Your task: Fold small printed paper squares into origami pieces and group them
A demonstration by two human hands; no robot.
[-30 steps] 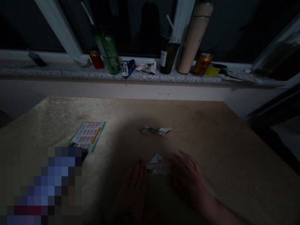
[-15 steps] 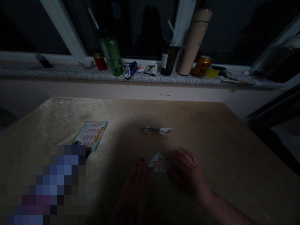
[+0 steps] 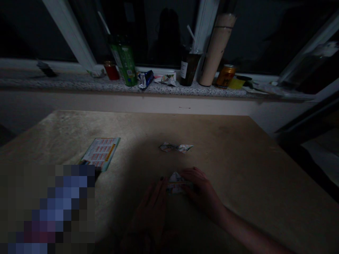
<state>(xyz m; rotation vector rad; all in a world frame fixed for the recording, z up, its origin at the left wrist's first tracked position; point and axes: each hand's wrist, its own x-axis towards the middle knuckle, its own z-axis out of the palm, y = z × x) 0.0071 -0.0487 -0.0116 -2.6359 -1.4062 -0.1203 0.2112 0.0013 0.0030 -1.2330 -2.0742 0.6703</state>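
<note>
A small folded piece of printed paper [image 3: 175, 184] lies on the tan table [image 3: 238, 158] close to me, in dim light. My left hand [image 3: 153, 208] lies flat beside its left edge, with a dark-nailed fingertip touching it. My right hand [image 3: 201, 188] covers the paper's right part, its fingers curled over and pressing on it. Two small folded paper pieces [image 3: 176, 147] sit side by side a little farther back on the table.
A stack of printed paper sheets [image 3: 101, 152] lies at the left of the table. On the stone windowsill [image 3: 66, 82] stand a green bottle [image 3: 124, 60], a red can [image 3: 111, 70], a dark bottle [image 3: 188, 67], a tall beige cylinder [image 3: 215, 53], an orange can [image 3: 225, 76] and wrappers.
My right hand has moved left from beside the folded paper onto its right part, and its fingers have curled over it. The left hand has barely shifted.
</note>
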